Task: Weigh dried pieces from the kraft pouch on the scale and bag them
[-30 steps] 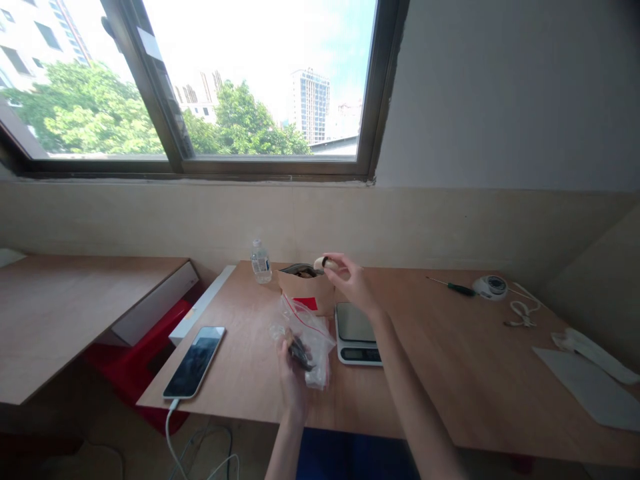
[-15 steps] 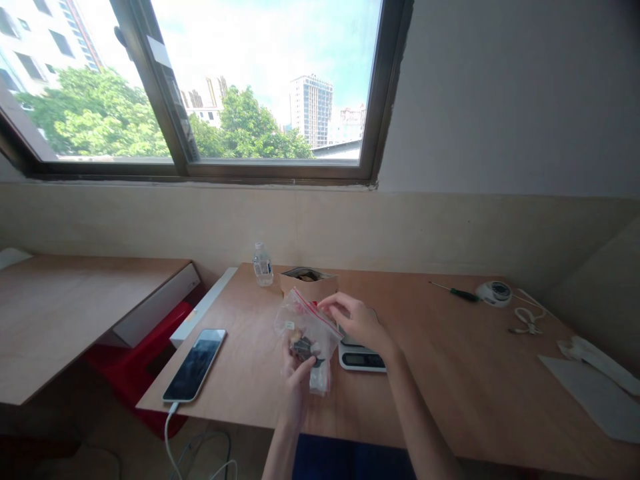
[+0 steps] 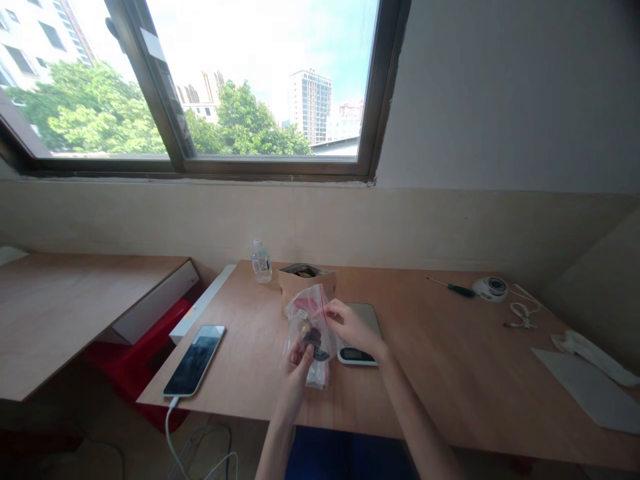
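Note:
Between my hands is a clear zip-lock bag with a red seal line, holding a few small dark and tan pieces whose kind I cannot make out. My left hand grips its lower part, thumb pressed over the dark contents. At the bag's upper right edge, the fingers of my right hand pinch the plastic by the seal. Partly under my right hand lies a digital kitchen scale, its dark display facing me. Just behind the bag stands an opened brown paper pouch.
A water bottle stands at the back left. A phone on a charging cable lies near the left edge. To the right are a green-handled screwdriver, a white dome camera with its cord, and a white sheet.
The bag has turned more upright, its sealed edge swinging from a slant to nearly vertical. My right hand has moved slightly down and left with that edge; more of the scale shows.

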